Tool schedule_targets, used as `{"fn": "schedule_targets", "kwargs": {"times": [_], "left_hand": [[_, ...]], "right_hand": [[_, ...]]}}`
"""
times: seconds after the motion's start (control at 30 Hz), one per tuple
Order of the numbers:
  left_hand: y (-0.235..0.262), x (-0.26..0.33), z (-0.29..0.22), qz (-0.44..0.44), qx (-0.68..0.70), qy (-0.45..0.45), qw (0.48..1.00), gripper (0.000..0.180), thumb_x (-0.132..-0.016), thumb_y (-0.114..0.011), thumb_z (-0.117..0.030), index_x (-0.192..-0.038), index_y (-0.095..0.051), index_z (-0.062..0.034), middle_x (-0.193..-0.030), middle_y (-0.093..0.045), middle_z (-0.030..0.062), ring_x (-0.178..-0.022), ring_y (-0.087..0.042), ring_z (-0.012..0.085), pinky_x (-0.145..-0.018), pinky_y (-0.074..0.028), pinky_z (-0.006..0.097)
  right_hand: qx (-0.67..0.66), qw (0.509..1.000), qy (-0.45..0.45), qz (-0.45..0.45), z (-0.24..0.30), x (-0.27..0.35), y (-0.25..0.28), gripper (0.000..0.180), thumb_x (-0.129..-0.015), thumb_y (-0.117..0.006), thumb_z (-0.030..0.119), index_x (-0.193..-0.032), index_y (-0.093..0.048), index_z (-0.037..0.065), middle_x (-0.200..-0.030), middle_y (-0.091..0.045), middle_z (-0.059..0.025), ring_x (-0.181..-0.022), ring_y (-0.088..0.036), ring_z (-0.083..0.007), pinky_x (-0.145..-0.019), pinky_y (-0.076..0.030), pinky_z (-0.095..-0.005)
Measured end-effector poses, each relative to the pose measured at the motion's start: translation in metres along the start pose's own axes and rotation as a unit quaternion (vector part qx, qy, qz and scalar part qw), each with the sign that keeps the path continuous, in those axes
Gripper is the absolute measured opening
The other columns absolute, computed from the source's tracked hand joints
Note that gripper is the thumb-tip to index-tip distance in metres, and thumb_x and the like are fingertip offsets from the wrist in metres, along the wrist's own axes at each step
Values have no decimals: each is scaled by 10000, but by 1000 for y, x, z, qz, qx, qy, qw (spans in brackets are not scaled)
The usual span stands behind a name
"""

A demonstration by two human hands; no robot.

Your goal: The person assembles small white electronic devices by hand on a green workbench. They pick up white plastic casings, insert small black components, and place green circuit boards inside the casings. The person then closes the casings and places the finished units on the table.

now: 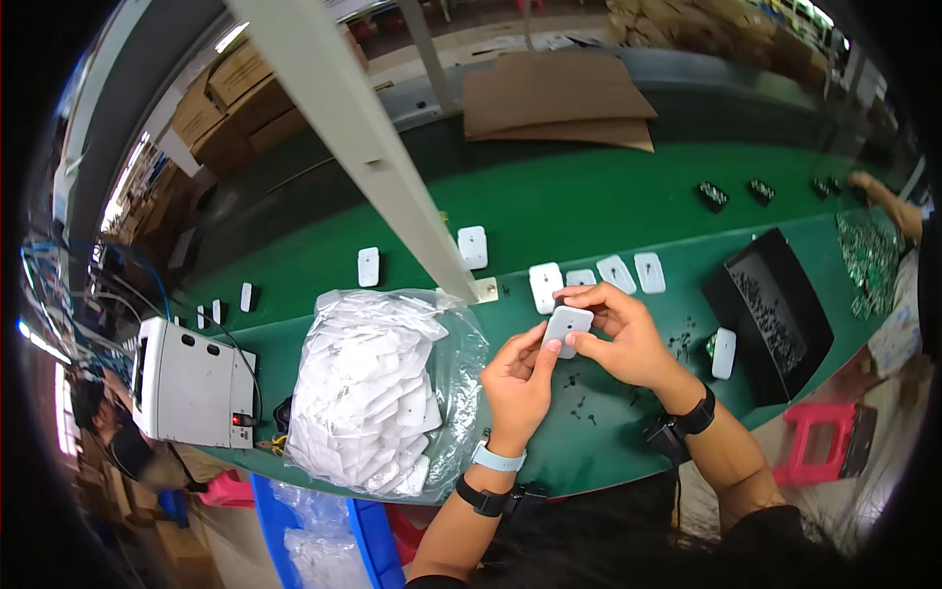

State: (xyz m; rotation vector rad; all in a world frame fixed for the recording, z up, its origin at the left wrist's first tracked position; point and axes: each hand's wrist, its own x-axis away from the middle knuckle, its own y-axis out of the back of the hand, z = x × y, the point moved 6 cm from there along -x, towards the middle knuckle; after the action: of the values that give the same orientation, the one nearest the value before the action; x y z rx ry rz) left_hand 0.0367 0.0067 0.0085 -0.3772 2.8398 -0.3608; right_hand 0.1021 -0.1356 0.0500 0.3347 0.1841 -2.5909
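Note:
Between my two hands is a small white plastic casing with rounded corners (566,326), raised above the green bench. My left hand (520,385) grips its left side, thumb on the front face. On the right edge, my right hand (631,341) pinches it with thumb and fingers. Just behind my hands lie another white casing (545,286) and several flat white covers (617,274). Small dark loose parts (579,395) are scattered on the bench below my hands. To the right, a white casing with some green showing at its side (724,353) stands near the black bin.
A clear bag of white plastic pieces (363,393) fills the bench at left, beside a grey machine (196,383). The black bin (803,285) holds small dark parts. A metal post (378,167) rises behind. At right, a co-worker's hand (868,187) is near green boards (868,265).

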Motion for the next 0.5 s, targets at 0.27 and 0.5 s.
{"fn": "schedule_targets", "kwargs": {"times": [0.27,0.5], "left_hand": [[-25,3,-25,115,-174,-100,973,298,-937,-660,-36,-1227,-617,19,-1158,-638,148,-892,-652,192,-752,-556,306],[-17,2,-26,36,-220,-143,964,101,-914,-655,-34,-1004,-677,6,-892,-662,117,-757,-651,235,-687,-532,318]], "right_hand": [[248,962,-111,34,-28,-142,71,366,-823,-694,-70,-1175,-624,7,-1119,-671,-84,-949,-669,-161,-843,-544,-309],[489,862,-125,39,-54,-150,89,405,-803,-758,35,-1195,-657,16,-1111,-702,-153,-1018,-680,-282,-889,-540,-377]]}}
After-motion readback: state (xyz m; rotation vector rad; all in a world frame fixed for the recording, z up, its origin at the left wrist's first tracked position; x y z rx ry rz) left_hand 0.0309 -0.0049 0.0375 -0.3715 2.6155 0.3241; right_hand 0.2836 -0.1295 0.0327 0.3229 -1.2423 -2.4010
